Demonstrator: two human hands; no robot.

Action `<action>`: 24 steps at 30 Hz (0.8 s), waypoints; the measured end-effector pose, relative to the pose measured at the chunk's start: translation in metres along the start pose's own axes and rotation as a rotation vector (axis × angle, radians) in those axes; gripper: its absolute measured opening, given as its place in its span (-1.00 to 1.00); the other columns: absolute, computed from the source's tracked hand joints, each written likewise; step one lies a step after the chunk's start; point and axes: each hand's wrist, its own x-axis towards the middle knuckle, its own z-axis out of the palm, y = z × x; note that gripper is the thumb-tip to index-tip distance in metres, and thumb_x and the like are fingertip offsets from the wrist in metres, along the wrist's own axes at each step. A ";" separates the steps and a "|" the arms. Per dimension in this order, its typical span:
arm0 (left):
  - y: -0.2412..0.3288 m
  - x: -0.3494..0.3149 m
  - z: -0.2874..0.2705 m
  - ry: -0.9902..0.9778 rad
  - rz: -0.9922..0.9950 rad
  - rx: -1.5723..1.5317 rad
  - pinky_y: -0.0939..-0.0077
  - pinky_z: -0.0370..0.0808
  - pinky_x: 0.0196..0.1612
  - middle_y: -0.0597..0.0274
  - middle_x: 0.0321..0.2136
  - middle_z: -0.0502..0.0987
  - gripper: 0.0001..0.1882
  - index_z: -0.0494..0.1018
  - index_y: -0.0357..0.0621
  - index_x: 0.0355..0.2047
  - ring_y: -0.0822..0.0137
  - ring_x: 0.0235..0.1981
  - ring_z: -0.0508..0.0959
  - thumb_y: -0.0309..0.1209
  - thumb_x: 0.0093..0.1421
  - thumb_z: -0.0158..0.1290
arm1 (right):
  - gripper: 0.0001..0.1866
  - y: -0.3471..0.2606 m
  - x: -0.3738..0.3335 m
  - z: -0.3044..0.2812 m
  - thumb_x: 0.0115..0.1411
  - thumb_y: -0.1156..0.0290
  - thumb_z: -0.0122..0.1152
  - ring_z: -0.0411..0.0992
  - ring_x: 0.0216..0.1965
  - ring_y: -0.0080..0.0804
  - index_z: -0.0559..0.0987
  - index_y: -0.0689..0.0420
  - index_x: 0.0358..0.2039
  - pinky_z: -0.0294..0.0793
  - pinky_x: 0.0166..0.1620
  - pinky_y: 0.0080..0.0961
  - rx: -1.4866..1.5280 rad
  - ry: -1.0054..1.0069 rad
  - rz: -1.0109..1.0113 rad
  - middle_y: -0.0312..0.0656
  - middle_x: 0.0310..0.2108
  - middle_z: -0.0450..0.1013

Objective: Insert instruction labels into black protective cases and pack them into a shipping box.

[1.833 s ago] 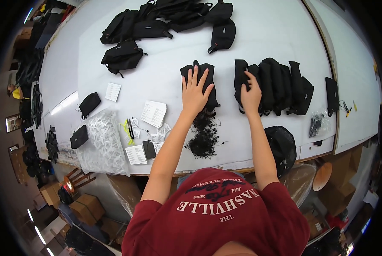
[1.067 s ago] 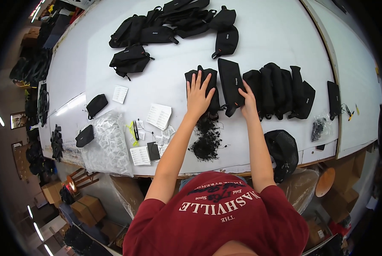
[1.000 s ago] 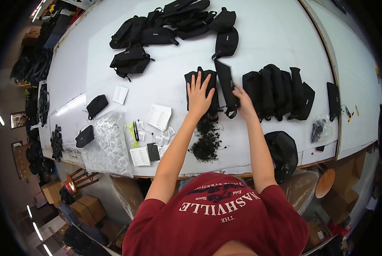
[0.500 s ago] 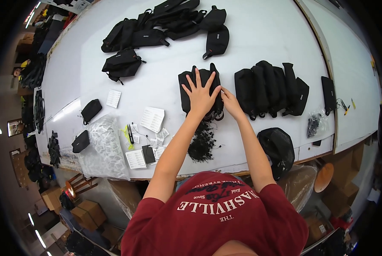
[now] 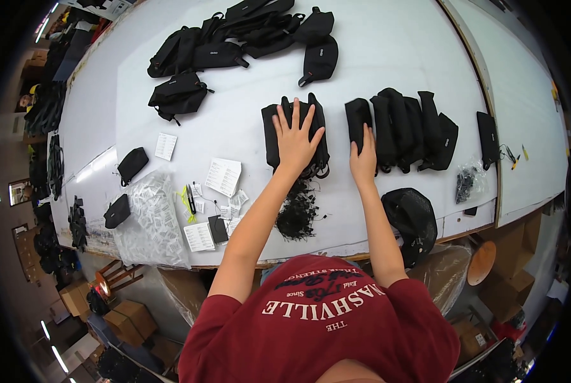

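My left hand (image 5: 294, 142) lies with fingers spread on a small group of black fabric pouches (image 5: 270, 137) standing side by side at the table's middle. To its right, my right hand (image 5: 363, 163) grips the lower end of a single black pouch (image 5: 358, 115), its thumb on the left and fingers along the right side. That pouch stands slightly apart from a row of black pouches (image 5: 397, 131) leaning against each other. Just below my left hand is a heap of thin black cords or strings (image 5: 295, 217).
Black bags are piled (image 5: 253, 38) at the far side. On the left lie a clear plastic bag of white tags (image 5: 146, 220), paper slips (image 5: 223, 176) and yellow-handled snips (image 5: 188, 203). A black mesh bag (image 5: 410, 223) sits at the near right edge, beside a small clear bag (image 5: 469, 184).
My right hand has moved right from the pouches under my left hand to the row's first pouch, which now stands tilted and slightly apart. My left hand remains spread on its group.
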 end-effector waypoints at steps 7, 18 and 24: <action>0.012 0.006 -0.002 -0.104 0.240 -0.124 0.02 -0.08 0.28 0.26 0.22 0.19 -0.54 0.28 0.10 0.16 0.10 0.27 0.10 -0.27 0.23 -0.08 | -0.51 -0.026 0.009 0.025 0.23 0.37 -0.03 0.20 0.19 -0.06 0.25 0.16 0.18 0.21 0.17 -0.34 0.554 -0.170 0.099 0.03 0.14 0.26; 0.020 0.006 0.002 -0.111 0.227 -0.127 -0.06 -0.14 0.27 0.23 0.23 0.18 -0.54 0.28 0.15 0.16 0.03 0.28 0.06 -0.20 0.24 -0.09 | -0.54 -0.004 0.020 0.015 0.24 0.17 0.04 0.47 -0.16 -0.25 0.38 0.18 0.07 0.39 -0.10 -0.48 0.628 -0.316 0.195 0.00 -0.14 0.48; 0.014 0.001 0.001 -0.127 0.205 -0.099 -0.08 -0.17 0.28 0.32 0.24 0.15 -0.53 0.29 0.06 0.15 0.02 0.29 0.02 -0.17 0.24 -0.09 | -0.60 -0.043 0.030 -0.021 0.19 0.33 0.07 0.42 -0.18 -0.25 0.41 0.08 0.06 0.37 -0.07 -0.47 0.347 -0.436 0.234 -0.15 -0.17 0.46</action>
